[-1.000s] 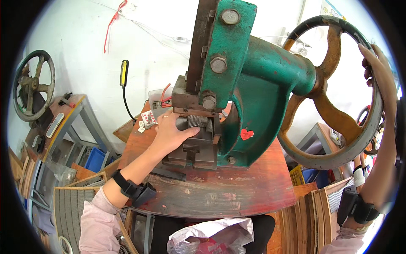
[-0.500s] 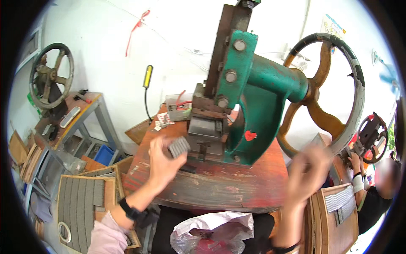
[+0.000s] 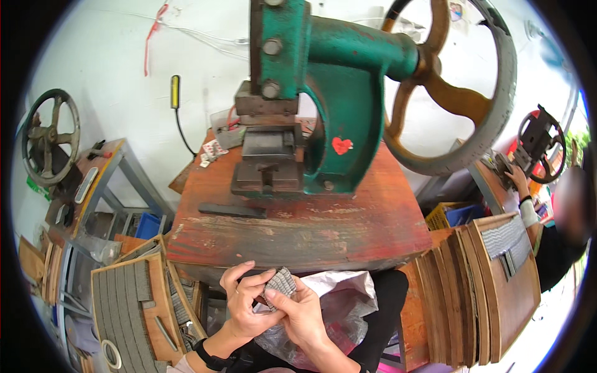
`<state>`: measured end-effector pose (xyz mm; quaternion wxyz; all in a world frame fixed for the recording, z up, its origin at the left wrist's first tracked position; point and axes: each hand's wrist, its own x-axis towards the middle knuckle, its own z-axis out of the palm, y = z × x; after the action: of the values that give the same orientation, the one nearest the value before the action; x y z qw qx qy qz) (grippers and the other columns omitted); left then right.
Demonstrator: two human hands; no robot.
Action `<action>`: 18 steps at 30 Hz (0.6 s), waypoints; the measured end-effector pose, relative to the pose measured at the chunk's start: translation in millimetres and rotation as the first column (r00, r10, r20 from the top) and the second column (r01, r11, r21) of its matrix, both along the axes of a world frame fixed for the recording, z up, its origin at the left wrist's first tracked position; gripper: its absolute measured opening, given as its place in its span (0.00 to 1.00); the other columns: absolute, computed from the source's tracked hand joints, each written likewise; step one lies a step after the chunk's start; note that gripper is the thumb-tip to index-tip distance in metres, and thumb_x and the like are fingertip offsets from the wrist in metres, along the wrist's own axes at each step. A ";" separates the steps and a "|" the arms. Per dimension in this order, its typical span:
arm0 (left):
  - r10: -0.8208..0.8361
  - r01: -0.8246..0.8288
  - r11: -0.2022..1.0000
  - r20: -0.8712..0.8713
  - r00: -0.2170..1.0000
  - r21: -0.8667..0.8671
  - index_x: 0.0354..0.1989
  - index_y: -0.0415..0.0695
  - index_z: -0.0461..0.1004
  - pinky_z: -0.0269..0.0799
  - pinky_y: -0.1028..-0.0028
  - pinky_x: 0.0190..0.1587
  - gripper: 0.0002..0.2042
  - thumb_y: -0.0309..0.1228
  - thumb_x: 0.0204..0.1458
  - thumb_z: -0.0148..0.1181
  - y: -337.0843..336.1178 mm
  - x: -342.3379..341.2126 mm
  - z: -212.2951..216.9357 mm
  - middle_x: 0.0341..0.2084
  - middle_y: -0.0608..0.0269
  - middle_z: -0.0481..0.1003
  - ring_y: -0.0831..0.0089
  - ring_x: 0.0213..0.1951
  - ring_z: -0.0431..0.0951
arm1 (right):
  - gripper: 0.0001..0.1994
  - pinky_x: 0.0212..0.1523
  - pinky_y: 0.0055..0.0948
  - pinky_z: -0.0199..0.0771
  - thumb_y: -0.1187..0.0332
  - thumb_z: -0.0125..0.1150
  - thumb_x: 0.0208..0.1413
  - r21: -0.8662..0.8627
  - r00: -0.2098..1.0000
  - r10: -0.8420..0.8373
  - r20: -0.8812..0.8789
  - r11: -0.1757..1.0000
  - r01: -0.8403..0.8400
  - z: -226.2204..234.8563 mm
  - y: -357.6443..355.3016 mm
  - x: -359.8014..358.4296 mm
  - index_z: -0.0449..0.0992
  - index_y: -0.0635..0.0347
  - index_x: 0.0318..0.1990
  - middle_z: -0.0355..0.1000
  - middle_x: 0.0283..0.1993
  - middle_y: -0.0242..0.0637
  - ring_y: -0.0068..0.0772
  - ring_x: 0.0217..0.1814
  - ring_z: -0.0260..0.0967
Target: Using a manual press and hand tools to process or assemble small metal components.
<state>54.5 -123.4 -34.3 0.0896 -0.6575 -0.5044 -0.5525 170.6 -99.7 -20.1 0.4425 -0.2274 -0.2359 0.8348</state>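
Both hands meet over my lap, just off the bench's front edge. Between them is a small grey ribbed block (image 3: 281, 283), made up of thin strips side by side. My left hand (image 3: 247, 298) is closed around its left side with the fingers bent. The thumb and fingers of my right hand (image 3: 306, 311) pinch its right side. Below them a crumpled white plastic bag (image 3: 354, 298) lies open on my lap. A green hand press (image 3: 348, 118) stands on the red-brown wooden bench (image 3: 348, 230), its metal die block (image 3: 267, 146) facing me.
A dark flat bar (image 3: 233, 211) lies on the bench before the press. The large handwheel (image 3: 497, 118) overhangs at right. Trays of grey strips (image 3: 124, 298) stand at left, with stacked wooden boards (image 3: 454, 292) at right. Another person's arm (image 3: 527, 205) works at a farther press.
My right hand has come from near the handwheel to meet my left. The block has moved from beside the die down over my lap. The view has tilted downward and shifted right.
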 end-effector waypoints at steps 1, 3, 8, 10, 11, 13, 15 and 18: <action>-0.003 0.002 1.000 -0.038 0.999 -0.018 0.32 0.43 0.67 0.60 0.57 0.50 0.24 0.28 0.25 0.74 0.4 4.1 0.1 0.42 0.64 0.76 0.58 0.52 0.66 | 0.17 0.44 0.22 0.75 0.80 0.62 0.52 0.004 0.997 -0.076 0.004 0.997 0.076 -0.2 1.3 4.6 0.69 0.66 0.50 0.75 0.42 0.38 0.26 0.41 0.74; -0.026 0.025 1.000 -0.067 0.997 -0.019 0.32 0.44 0.67 0.59 0.57 0.50 0.24 0.28 0.24 0.75 1.2 11.9 0.8 0.41 0.65 0.76 0.59 0.52 0.66 | 0.19 0.44 0.24 0.76 0.79 0.61 0.53 0.016 0.984 -0.180 0.007 0.984 0.180 -1.1 3.0 11.6 0.67 0.70 0.54 0.75 0.42 0.42 0.28 0.42 0.74; -0.041 0.043 0.999 -0.144 0.989 0.012 0.32 0.44 0.66 0.59 0.58 0.50 0.25 0.30 0.24 0.76 5.0 21.7 0.8 0.41 0.66 0.76 0.60 0.50 0.68 | 0.19 0.44 0.26 0.76 0.76 0.59 0.56 -0.016 0.962 -0.271 0.041 0.962 0.272 0.4 8.7 21.6 0.66 0.72 0.54 0.75 0.43 0.48 0.28 0.42 0.74; -0.043 0.045 0.999 -0.153 0.987 0.013 0.32 0.44 0.66 0.59 0.58 0.50 0.25 0.30 0.24 0.75 6.4 21.7 0.9 0.41 0.66 0.76 0.60 0.50 0.68 | 0.19 0.44 0.26 0.76 0.73 0.57 0.58 -0.029 0.965 -0.261 0.039 0.965 0.262 -5.0 11.2 21.1 0.65 0.72 0.55 0.75 0.44 0.48 0.29 0.42 0.74; -0.042 0.044 0.999 -0.157 0.987 0.011 0.31 0.44 0.66 0.60 0.58 0.50 0.25 0.29 0.24 0.75 6.5 20.9 1.0 0.40 0.65 0.76 0.60 0.49 0.69 | 0.19 0.44 0.26 0.76 0.73 0.57 0.58 -0.017 0.959 -0.276 0.068 0.961 0.278 -7.4 13.0 20.9 0.65 0.72 0.55 0.75 0.44 0.48 0.29 0.42 0.74; -0.052 0.051 0.999 -0.118 0.992 -0.009 0.31 0.44 0.66 0.60 0.58 0.50 0.25 0.29 0.24 0.75 8.3 18.5 0.1 0.40 0.65 0.76 0.60 0.49 0.69 | 0.19 0.44 0.24 0.76 0.72 0.56 0.59 -0.038 0.978 -0.201 0.053 0.978 0.203 -9.6 17.5 21.5 0.64 0.70 0.56 0.74 0.47 0.47 0.29 0.45 0.73; -0.072 0.070 0.991 -0.020 0.997 -0.115 0.32 0.44 0.66 0.63 0.60 0.50 0.24 0.28 0.26 0.74 6.1 15.5 -0.9 0.40 0.63 0.76 0.59 0.49 0.69 | 0.20 0.48 0.26 0.73 0.72 0.56 0.59 -0.001 0.985 -0.154 0.081 0.988 0.155 -8.8 24.2 26.4 0.63 0.70 0.57 0.72 0.50 0.46 0.30 0.49 0.71; -0.113 0.159 0.965 0.216 0.970 -0.207 0.32 0.42 0.65 0.67 0.63 0.48 0.22 0.26 0.29 0.73 13.7 8.7 -5.2 0.40 0.59 0.76 0.60 0.47 0.71 | 0.24 0.60 0.30 0.63 0.73 0.57 0.58 0.171 0.987 -0.064 0.149 0.985 0.038 -6.7 32.2 37.1 0.60 0.68 0.61 0.62 0.61 0.47 0.35 0.62 0.61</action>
<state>63.1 -109.7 -39.4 -0.0747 -0.6370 -0.5232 -0.5612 207.8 -67.5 -26.8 0.4618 -0.2592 -0.3329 0.7802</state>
